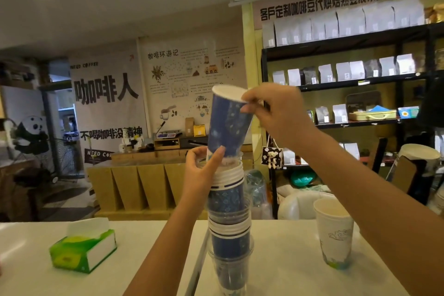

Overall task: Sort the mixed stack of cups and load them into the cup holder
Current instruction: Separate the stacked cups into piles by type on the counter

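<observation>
Stack [229,221] of mixed cups gripped near top by left hand [204,166], fingers curled round it. One blue cup [228,122] pinched at rim between right hand [276,113] fingertips, tilted. One white cup [335,233] well right of both hands

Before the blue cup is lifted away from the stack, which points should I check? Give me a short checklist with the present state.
1. Right hand pinches blue cup at its rim: ok.
2. Left hand steadies the stack near its top: ok.
3. Blue cup free of the clear cup below: cannot tell.
4. Stack upright: ok.
5. Counter beside white cup has room: ok.
6. Cup holder in view: not ok.
</observation>
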